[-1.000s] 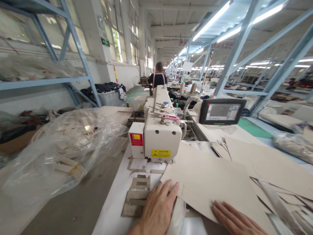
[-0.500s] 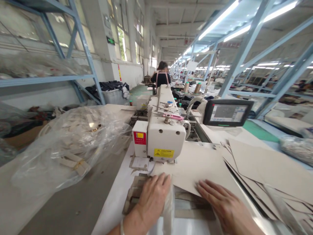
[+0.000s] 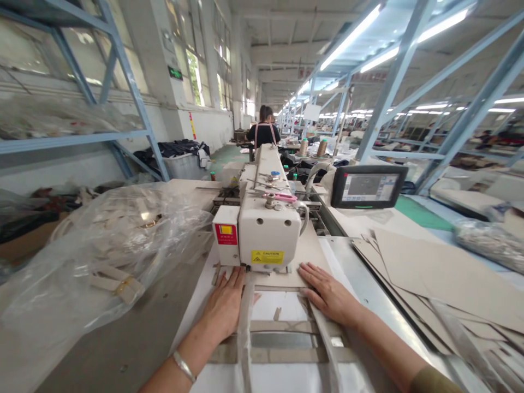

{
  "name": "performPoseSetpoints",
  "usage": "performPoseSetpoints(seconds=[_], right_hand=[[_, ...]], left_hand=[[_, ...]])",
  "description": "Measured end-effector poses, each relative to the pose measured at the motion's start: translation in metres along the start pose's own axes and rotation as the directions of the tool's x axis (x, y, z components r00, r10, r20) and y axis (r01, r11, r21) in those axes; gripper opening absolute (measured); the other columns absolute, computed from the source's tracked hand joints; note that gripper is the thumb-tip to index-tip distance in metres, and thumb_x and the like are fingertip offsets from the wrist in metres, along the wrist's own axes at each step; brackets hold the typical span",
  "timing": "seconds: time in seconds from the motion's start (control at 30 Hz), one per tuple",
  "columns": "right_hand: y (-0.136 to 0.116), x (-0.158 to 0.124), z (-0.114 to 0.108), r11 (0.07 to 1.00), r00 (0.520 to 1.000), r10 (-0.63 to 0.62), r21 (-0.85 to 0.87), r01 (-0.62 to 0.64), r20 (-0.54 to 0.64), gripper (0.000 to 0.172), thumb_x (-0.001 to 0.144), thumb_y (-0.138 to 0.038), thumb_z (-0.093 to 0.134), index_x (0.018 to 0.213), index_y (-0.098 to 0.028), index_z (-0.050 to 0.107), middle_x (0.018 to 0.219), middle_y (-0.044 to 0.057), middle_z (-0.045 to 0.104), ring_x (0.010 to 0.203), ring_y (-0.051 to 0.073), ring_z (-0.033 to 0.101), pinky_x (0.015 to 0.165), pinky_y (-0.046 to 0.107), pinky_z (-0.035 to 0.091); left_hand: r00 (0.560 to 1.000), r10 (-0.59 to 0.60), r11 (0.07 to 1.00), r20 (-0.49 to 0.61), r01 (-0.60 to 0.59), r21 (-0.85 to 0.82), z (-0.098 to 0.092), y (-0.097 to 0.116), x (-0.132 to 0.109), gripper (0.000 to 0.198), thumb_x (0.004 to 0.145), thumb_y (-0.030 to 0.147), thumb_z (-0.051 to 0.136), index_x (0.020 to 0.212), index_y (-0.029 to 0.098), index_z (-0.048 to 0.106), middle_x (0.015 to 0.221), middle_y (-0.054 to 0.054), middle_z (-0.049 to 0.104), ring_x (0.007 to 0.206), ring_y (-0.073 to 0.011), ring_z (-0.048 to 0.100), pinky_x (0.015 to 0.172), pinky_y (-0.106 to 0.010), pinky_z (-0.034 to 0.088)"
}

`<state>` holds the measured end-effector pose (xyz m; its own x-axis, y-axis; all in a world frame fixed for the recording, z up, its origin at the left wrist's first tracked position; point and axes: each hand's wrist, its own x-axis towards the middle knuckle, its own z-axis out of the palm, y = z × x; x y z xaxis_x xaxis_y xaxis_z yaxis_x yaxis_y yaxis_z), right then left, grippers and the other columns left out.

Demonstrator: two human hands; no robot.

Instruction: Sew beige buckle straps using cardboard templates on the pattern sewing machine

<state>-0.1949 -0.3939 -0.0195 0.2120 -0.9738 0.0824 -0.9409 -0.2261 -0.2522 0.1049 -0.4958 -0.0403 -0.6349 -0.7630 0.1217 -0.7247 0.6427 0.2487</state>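
Observation:
A beige flat panel (image 3: 275, 280) lies under the white sewing machine head (image 3: 268, 232), its near edge facing me. My right hand (image 3: 329, 295) rests with fingers stretched out on the panel's right front corner. Left of the machine's needle area, my left hand (image 3: 226, 303) lies flat with fingers pointing forward, close beneath the small box with the red label (image 3: 225, 233). Between my hands is a white work surface (image 3: 282, 305) with beige cross strips (image 3: 286, 326) and long pale strips running toward me. The tips of my left fingers are partly hidden by the machine.
A clear plastic bag (image 3: 118, 240) of beige strap pieces lies at left. Stacked beige panels (image 3: 446, 273) lie at right beside a metal plate (image 3: 360, 284). A control screen (image 3: 368, 186) stands behind them. A person (image 3: 265, 131) sits farther back.
The beige panel has slid forward and left, farther under the machine head. Both hands have moved forward with arms extended, and the cross strips now show between them.

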Motion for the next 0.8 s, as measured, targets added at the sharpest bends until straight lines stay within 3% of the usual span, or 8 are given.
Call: performPoseSetpoints(seconds=[0.1, 0.2, 0.4, 0.63, 0.7, 0.8], right_hand=[[-0.010, -0.030, 0.000, 0.997, 0.999, 0.041, -0.066, -0.039, 0.020, 0.056, 0.103, -0.043, 0.038, 0.154, -0.020, 0.034, 0.159, 0.009, 0.031, 0.148, 0.029, 0.025, 0.122, 0.053, 0.029], [-0.018, -0.044, 0.001, 0.990, 0.995, 0.089, -0.116, -0.084, 0.037, 0.057, 0.104, -0.043, 0.034, 0.156, -0.020, 0.029, 0.160, 0.008, 0.026, 0.149, 0.029, 0.022, 0.121, 0.054, 0.029], [-0.017, -0.023, -0.002, 0.993, 0.996, 0.092, -0.077, -0.090, 0.011, 0.056, 0.104, -0.041, 0.035, 0.150, -0.010, 0.040, 0.156, 0.015, 0.034, 0.146, 0.030, 0.030, 0.121, 0.053, 0.031], [-0.025, -0.034, 0.002, 0.985, 0.987, 0.097, -0.127, -0.113, -0.129, 0.048, 0.101, -0.036, 0.043, 0.139, -0.010, 0.054, 0.149, 0.017, 0.049, 0.139, 0.031, 0.044, 0.115, 0.049, 0.041], [-0.033, -0.032, 0.000, 0.978, 0.984, 0.094, -0.169, -0.120, -0.154, 0.045, 0.101, -0.033, 0.042, 0.139, -0.012, 0.053, 0.142, 0.018, 0.055, 0.133, 0.031, 0.050, 0.112, 0.049, 0.044], [-0.044, -0.021, -0.008, 0.965, 0.986, 0.103, -0.226, -0.131, -0.132, 0.043, 0.102, -0.034, 0.040, 0.143, -0.023, 0.051, 0.122, 0.014, 0.064, 0.113, 0.029, 0.059, 0.099, 0.049, 0.051]], left_hand=[[1.000, -0.003, 1.000, 0.020, 0.003, 0.012, 0.002, -0.006, -0.001, 0.072, 0.098, 0.053, 0.045, 0.147, 0.001, 0.038, 0.152, -0.029, 0.039, 0.143, -0.0369, 0.038, 0.119, -0.056, 0.031], [0.997, 0.064, 0.998, -0.035, -0.063, 0.022, 0.003, -0.014, 0.003, 0.066, 0.099, 0.050, 0.044, 0.146, 0.005, 0.040, 0.149, -0.027, 0.046, 0.141, -0.0356, 0.042, 0.119, -0.056, 0.030], [0.997, 0.068, 0.996, -0.036, -0.066, 0.054, 0.003, -0.023, 0.013, 0.059, 0.099, 0.046, 0.040, 0.139, 0.003, 0.048, 0.136, -0.026, 0.059, 0.134, -0.0353, 0.051, 0.118, -0.055, 0.031], [0.988, 0.139, 0.990, -0.073, -0.137, 0.039, 0.017, -0.037, -0.004, 0.074, 0.098, 0.054, 0.042, 0.149, 0.002, 0.035, 0.154, -0.027, 0.038, 0.145, -0.0370, 0.035, 0.120, -0.057, 0.028], [0.984, 0.153, 0.988, -0.093, -0.151, 0.022, 0.022, -0.041, -0.007, 0.071, 0.097, 0.054, 0.044, 0.150, 0.006, 0.038, 0.155, -0.025, 0.038, 0.145, -0.0378, 0.035, 0.119, -0.059, 0.029], [0.983, 0.162, 0.987, -0.091, -0.162, 0.010, 0.023, -0.044, -0.007, 0.060, 0.098, 0.051, 0.046, 0.149, 0.019, 0.043, 0.155, -0.018, 0.042, 0.145, -0.0379, 0.035, 0.117, -0.061, 0.031]])
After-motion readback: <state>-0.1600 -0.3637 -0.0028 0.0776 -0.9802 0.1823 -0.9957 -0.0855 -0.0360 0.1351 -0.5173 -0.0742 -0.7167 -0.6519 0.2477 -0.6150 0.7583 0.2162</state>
